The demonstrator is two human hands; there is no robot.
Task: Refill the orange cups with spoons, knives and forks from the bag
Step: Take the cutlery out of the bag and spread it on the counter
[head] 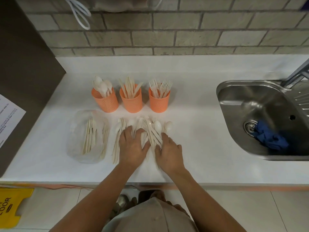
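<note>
Three orange cups stand in a row on the white counter: the left cup (107, 102) holds spoons, the middle cup (131, 102) holds knives, the right cup (158, 102) holds forks. A clear plastic bag (78, 139) with pale cutlery inside lies in front of the left cup. To its right a loose pile of cutlery (150, 129) is spread on the counter. My left hand (133, 146) rests flat on the pile with its fingers spread. My right hand (168, 151) lies on the pile's right part, fingers among the knives; whether it pinches any I cannot tell.
A steel sink (262, 118) with a blue cloth (270, 138) near its drain sits at the right, a tap (297, 72) above it. A brick wall runs behind the counter. A dark panel with a paper sheet (8, 118) stands left. A yellow floor sign (11, 206) is below.
</note>
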